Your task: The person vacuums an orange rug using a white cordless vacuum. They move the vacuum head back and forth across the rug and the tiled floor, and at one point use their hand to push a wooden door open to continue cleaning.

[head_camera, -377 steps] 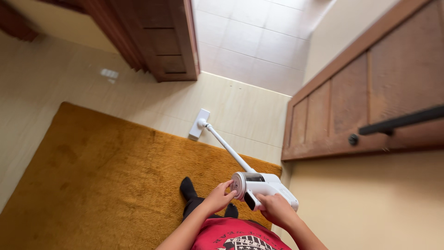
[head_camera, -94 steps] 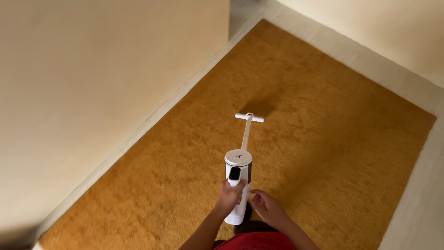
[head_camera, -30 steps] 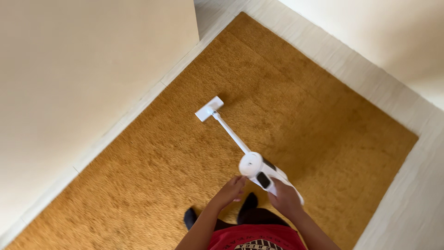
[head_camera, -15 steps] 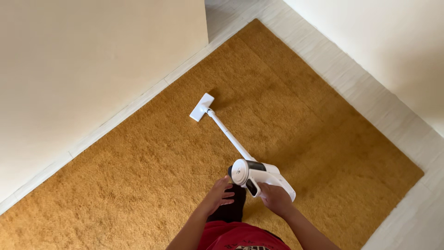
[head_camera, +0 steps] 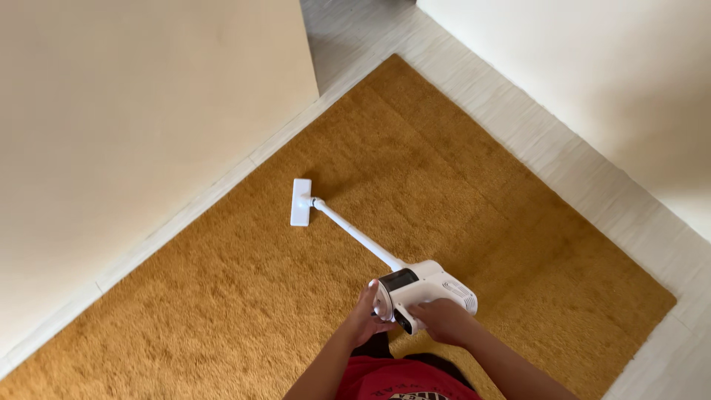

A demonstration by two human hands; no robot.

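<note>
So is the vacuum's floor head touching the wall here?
Apart. The head view shows the floor head on the carpet, with carpet and pale floor before the wall.

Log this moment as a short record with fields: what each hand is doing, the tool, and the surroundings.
Left hand: open palm against the round front end of the vacuum body
Right hand: wrapped around the handle
Tool: white cordless stick vacuum, wand slanting up and left
Floor head: flat on the rug, near its left edge
Rug: mustard shaggy carpet
Floor: pale tiles bordering the rug
Walls: cream, left and right
Clothing: red printed shirt
</note>
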